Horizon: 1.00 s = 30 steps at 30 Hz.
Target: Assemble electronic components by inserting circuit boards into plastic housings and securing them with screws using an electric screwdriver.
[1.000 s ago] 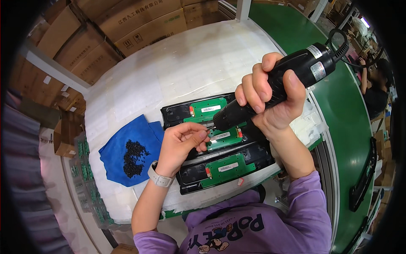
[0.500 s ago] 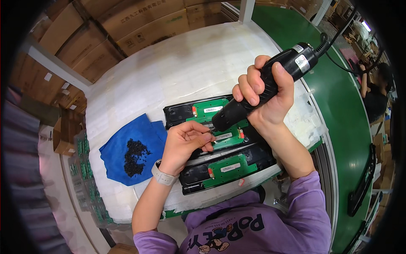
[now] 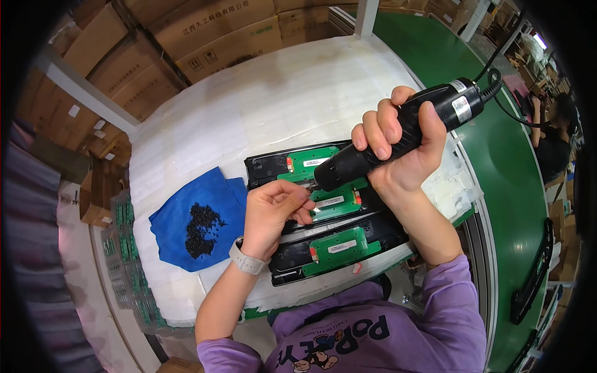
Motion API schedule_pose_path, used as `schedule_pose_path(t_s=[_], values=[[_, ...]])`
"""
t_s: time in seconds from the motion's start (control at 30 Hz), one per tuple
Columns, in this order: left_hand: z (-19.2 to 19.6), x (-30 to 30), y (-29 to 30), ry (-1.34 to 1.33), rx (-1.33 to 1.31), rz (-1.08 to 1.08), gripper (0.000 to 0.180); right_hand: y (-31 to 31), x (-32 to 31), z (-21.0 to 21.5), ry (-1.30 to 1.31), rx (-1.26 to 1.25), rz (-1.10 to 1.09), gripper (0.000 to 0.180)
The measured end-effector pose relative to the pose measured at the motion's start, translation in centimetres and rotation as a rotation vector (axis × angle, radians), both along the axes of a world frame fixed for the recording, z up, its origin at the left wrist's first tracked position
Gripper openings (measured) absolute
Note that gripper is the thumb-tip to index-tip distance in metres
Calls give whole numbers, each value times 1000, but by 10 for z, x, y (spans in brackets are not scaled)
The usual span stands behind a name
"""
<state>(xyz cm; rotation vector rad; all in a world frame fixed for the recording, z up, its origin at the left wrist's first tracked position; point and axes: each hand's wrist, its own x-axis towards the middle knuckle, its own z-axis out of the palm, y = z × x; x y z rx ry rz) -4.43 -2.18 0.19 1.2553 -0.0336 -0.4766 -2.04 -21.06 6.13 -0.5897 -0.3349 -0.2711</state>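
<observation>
My right hand wraps round a black electric screwdriver, which slants down to the left. Its tip ends beside the fingertips of my left hand. The left fingers are pinched together; whatever small thing they hold is too hidden to name. Both hands are over the middle of three long black housings, lying side by side. Each bears a green circuit board with a white label and a red-and-white connector. Left of them, a blue cloth carries a heap of tiny black screws.
A white padded cover spreads over the table. The screwdriver's cable rises at the right, above a green surface. Cardboard boxes stack behind. More green boards stand at the left edge. Another person is at far right.
The screwdriver and my right hand have shifted slightly right and down in view, its tip a little farther from my left fingertips. My left hand keeps its pinch.
</observation>
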Motion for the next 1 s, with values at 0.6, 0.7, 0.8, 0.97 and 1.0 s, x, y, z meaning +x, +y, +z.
schedule_pose_path(t_s=[0.6, 0.7, 0.8, 0.97, 1.0], values=[[10, 1, -3, 21, 102, -172, 17, -6, 7, 2, -116, 1, 53, 28], [10, 10, 3, -224, 346, -77, 15, -12, 22, 12, -28, -149, 62, 22], [0, 29, 11, -408, 408, 52, 11, -17, 41, 14, 3, -504, -81, 21], [-3, 51, 15, -525, 569, 110, 13, -18, 57, 2, 9, -634, -116, 20], [-3, 53, 14, -552, 597, 108, 14, -18, 58, 1, 11, -635, -119, 20]])
